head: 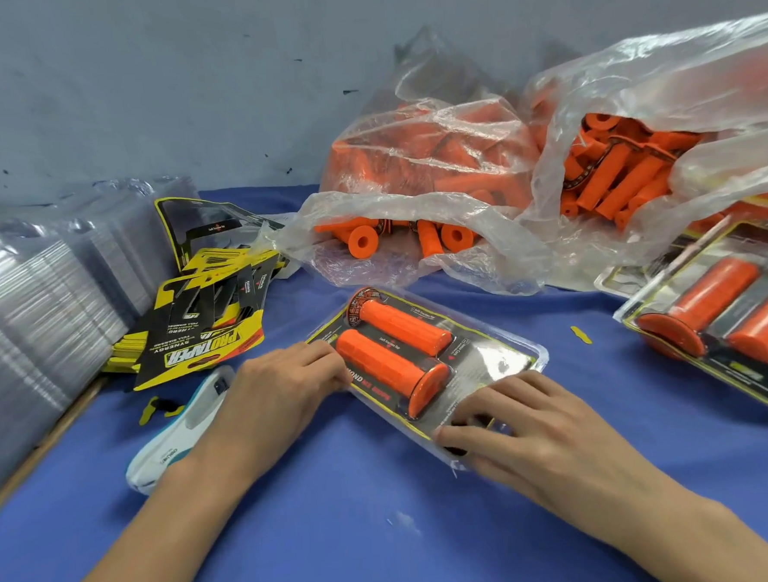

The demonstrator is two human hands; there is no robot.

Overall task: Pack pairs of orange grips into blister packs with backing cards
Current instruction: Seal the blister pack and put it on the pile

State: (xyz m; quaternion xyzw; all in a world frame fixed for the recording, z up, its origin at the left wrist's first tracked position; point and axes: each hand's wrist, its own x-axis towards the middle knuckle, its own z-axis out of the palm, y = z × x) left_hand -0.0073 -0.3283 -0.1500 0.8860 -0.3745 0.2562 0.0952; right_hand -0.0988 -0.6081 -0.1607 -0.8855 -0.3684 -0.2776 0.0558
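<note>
A clear blister pack [503, 364] with a black and yellow backing card lies at an angle in the middle of the blue cloth. Two orange grips [396, 366] sit side by side inside it. My left hand [280, 391] rests at the pack's left edge, fingertips touching it beside the nearer grip. My right hand [530, 426] presses flat on the pack's near corner with straight fingers. Loose orange grips fill two clear plastic bags [434, 188] behind.
A heap of black and yellow backing cards [200, 329] lies left of the pack, with stacks of empty clear blisters [36, 303] further left. A white and teal stapler [175, 438] sits under my left wrist. Filled packs [730, 314] lie at the right edge.
</note>
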